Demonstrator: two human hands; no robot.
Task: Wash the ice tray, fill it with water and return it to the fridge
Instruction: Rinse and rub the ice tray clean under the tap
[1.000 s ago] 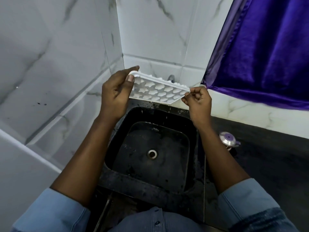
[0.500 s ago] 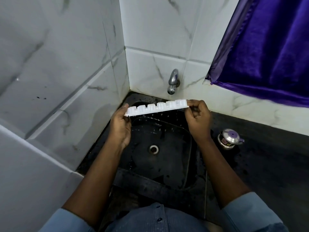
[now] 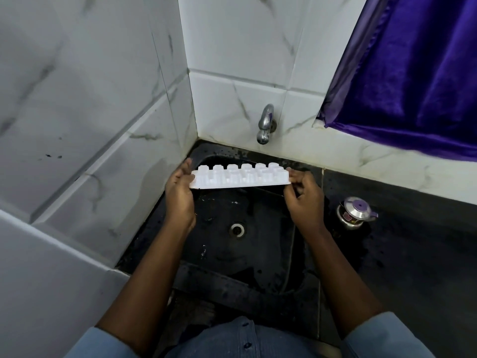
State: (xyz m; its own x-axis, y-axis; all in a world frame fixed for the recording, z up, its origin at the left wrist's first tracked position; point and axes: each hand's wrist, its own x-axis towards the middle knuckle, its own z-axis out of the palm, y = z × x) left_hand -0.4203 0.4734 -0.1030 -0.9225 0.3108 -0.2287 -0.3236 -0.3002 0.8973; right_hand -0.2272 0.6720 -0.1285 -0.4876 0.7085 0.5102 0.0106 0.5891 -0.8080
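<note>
The ice tray [image 3: 240,177] is white and is held in the air above the back part of the black sink [image 3: 232,288], just below and in front of the tap [image 3: 265,125]. It is almost level, with its long side running left to right, and the round bottoms of its cells point upward, so it is turned upside down. The tray hangs between the two hands and touches nothing else.

The left hand [image 3: 180,195] holds the left short end: the thumb lies on the near edge and the fingers reach up behind the end. The right hand [image 3: 304,200] pinches the right short end with curled fingers, and the thumb is on the near corner. The whole middle of the tray is free between the two grips.

Under the tray, the drain [image 3: 237,229] is in the middle of the wet basin. To the right of the sink, a small steel pot [image 3: 355,213] with a purple knob stands on the dark counter [image 3: 418,254]. White marble-pattern wall tiles [image 3: 90,99] close the corner at the left and back, and a purple curtain [image 3: 413,73] hangs at the upper right.
</note>
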